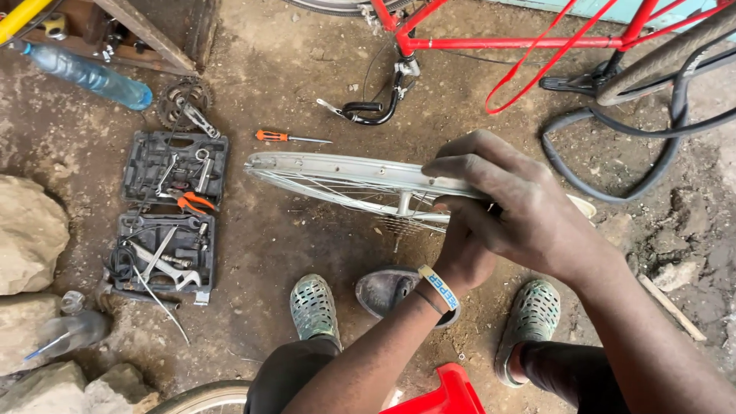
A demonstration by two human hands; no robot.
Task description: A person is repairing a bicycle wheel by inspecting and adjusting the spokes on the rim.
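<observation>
A bare silver bicycle wheel rim (330, 167) with spokes and a hub is held edge-on above the dirt ground, in front of my knees. My right hand (515, 203) lies over the rim's right end, fingers curled onto its top edge. Underneath it my left hand (462, 257), with a blue and white wristband, grips the rim from below. A rusty sprocket cluster (396, 225) shows behind the spokes. My two feet in grey-green perforated clogs (313, 306) rest on the ground.
An open black tool case (173, 207) with wrenches and orange pliers lies to the left. An orange-handled screwdriver (287, 137), a chainring (184, 101), a blue bottle (88, 74), a red bicycle frame (521, 42), a loose black tyre (613, 153) and rocks (31, 230) surround me. A dark saddle (387, 290) lies between my feet.
</observation>
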